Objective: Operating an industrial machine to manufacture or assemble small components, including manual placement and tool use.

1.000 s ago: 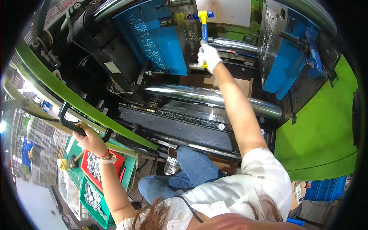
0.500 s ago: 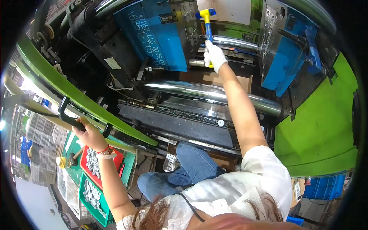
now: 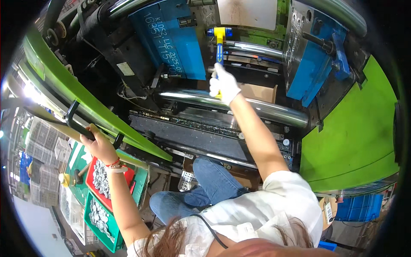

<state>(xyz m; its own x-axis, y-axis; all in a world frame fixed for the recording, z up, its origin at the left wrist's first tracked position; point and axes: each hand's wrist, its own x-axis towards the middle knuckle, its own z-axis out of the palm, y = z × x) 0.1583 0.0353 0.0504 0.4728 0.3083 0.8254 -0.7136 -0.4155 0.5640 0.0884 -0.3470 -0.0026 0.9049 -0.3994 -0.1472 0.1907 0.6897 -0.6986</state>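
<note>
In a white glove, my right hand (image 3: 225, 85) grips the handle of a yellow and blue mallet (image 3: 219, 40). The mallet points upward, its head away from me, between two blue mold halves. The left mold half (image 3: 169, 40) has white writing on its face; the right mold half (image 3: 319, 60) carries a thick bolt. A polished steel bar (image 3: 274, 112) runs below my right wrist. My bare left hand (image 3: 101, 144) is wrapped round the black handle (image 3: 78, 124) of the green machine door (image 3: 92, 100). A bracelet and a white band circle that wrist.
Left of me, a red tray (image 3: 132, 176) and a green tray (image 3: 112, 242) hold many small silvery metal parts. Beside them lies a hammer (image 3: 78, 175), and white crates (image 3: 39, 141) are stacked beyond. A green panel (image 3: 351, 141) and a blue crate (image 3: 364, 208) are at the right.
My right hand and the mallet have moved left and toward me, out from between the deeper bars. My left hand remains on the door handle.
</note>
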